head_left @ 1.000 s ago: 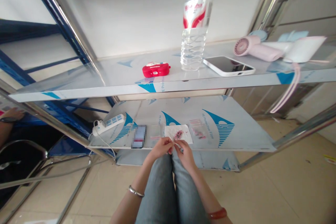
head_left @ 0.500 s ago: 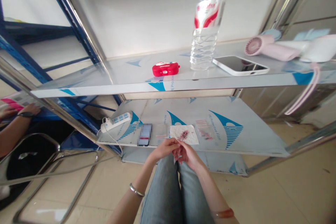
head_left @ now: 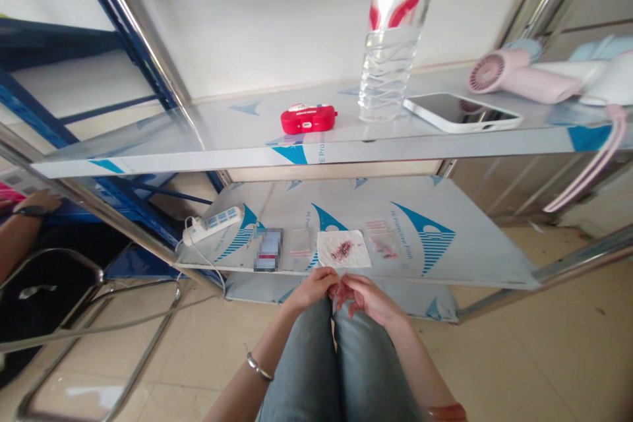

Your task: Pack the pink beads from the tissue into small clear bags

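My left hand (head_left: 315, 288) and my right hand (head_left: 368, 297) meet above my knees, just in front of the lower shelf's edge. Both are closed, with fingertips pinched close together; whatever lies between them is too small to make out. Just beyond them, a white tissue (head_left: 360, 258) lies on the shelf with a small heap of dark red bits (head_left: 342, 250), perhaps beads. To its right is a clear zip bag (head_left: 380, 242) holding some reddish pieces. A second clear bag (head_left: 299, 242) lies left of the tissue, beside a phone (head_left: 268, 252) with a blurred screen.
A power strip (head_left: 212, 225) with its cord sits at the lower shelf's left. On the upper shelf (head_left: 222, 145) stand a red earphone case (head_left: 307, 120), a water bottle (head_left: 390, 46), a white phone (head_left: 462, 112) and a pink handheld fan (head_left: 524, 76). Another person's arm (head_left: 20, 231) shows at left.
The view has shifted slightly, so the shelves sit a little higher in the picture. My hands stay together over my knees, and the right-hand fingers are spread slightly differently.
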Available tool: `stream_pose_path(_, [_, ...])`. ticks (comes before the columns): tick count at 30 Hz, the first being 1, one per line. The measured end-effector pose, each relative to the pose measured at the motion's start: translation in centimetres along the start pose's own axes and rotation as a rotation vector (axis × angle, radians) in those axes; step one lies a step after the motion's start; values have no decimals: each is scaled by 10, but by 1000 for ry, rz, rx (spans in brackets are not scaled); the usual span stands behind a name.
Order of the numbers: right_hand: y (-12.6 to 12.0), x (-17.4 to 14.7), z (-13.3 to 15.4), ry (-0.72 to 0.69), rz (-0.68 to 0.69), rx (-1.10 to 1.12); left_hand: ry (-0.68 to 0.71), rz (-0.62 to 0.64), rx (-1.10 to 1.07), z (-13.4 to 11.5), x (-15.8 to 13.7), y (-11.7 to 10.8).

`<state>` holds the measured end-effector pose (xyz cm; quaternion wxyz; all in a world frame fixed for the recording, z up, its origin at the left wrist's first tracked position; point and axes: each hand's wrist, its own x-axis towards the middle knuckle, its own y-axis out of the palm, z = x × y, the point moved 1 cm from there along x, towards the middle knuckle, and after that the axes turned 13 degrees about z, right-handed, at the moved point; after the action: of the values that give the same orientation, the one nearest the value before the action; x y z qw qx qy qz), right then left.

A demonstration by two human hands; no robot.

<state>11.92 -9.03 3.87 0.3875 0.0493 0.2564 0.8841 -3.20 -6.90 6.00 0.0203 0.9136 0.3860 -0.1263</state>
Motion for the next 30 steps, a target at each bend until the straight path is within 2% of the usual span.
stream_pose_path(5, [0, 12, 3, 27, -133, -99, 9, -33, 251, -3, 1, -5])
stream_pose_path(10, [1, 29, 5, 7, -218, -175, 71, -8, 234, -5, 10, -17])
stream_pose_path(13, [-4, 37, 9, 20, -299, -282, 67, -128, 345, -8, 18, -22])
stream_pose_path(17, [-10, 49, 23, 30, -448, -614, -113, -339, 711, -22, 26, -24])
stream_pose_path(21, [-5, 59, 42, 88, -570, -961, -235, -382, 952, -35, 31, -29])
stream_pose_path(25, [1, 61, 54, 227, -628, -1162, -276, -406, 1047, -41, 37, -38])
stream_pose_path(30, [2, 56, 59, 258, -677, -1194, -228, -505, 972, -44, 38, -43])
